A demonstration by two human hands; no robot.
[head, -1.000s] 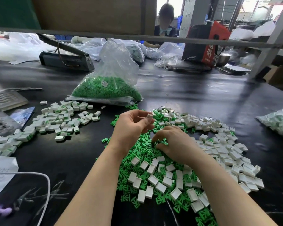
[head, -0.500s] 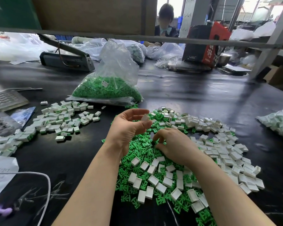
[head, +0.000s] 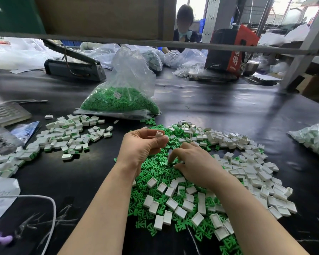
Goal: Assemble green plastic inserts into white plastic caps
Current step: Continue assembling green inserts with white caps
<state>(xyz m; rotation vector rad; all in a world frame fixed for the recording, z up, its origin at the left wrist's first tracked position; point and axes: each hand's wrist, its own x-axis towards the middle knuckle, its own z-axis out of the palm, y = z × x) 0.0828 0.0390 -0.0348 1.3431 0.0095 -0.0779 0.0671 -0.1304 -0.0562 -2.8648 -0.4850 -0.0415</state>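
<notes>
Left hand (head: 142, 144) pinches one white cap (head: 159, 134) at fingertips, hollow side up, above the table (head: 210, 107). Right hand (head: 193, 162), fingers curled, digs into loose green inserts (head: 151, 166); whether it has one, cannot tell. Caps look light, rigid, slick: hold by side walls. Clear bag (head: 122, 100) holds more inserts. Finished pile (head: 66, 137) lies left.

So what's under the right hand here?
The right hand rests on the pile of green inserts, fingers curled down into it. White caps lie just in front. Whether the fingers already pinch an insert is hidden.
</notes>
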